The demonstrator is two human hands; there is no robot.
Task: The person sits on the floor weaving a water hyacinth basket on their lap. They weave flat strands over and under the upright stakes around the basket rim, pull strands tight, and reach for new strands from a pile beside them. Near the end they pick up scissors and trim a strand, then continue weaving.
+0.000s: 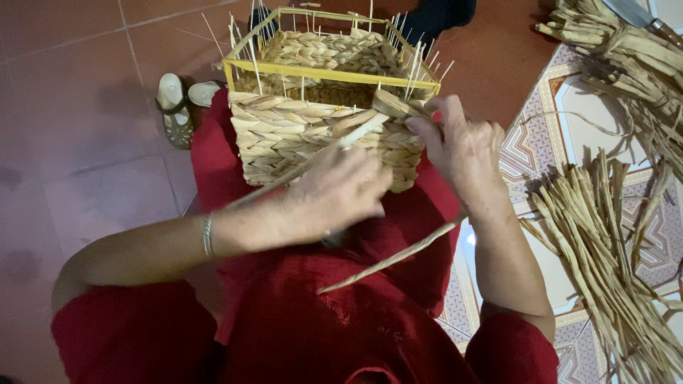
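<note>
At nine o'clock from my lap a pair of pale sandals (176, 107) lies on the red tiled floor (71, 64). My left hand (334, 188) reaches in from about eight o'clock, a thin bracelet (207, 235) on its wrist, and its fingers are curled tight around a flat dried strand (313, 162) that runs slantwise across the front wall of the woven basket (284, 135). The basket rests on my red-clad knees at twelve o'clock from that hand, woven most of the way up around a yellow frame (320, 73), with thin pale stakes (413, 67) standing above the weave. My right hand (459, 146) is at the basket's near right corner, about two o'clock from my left, thumb and fingers pinched narrow on the folded end of a strand (390, 105) at the top row; I cannot tell whether it is the same one my left hand grips. Another long strand (391, 257) hangs loose from under my right wrist toward seven o'clock across my lap. At three o'clock, well apart from the basket, a bundle of dried strands (605, 263) lies on a patterned mat (530, 153), with a second heap (626, 57) at one o'clock.
</note>
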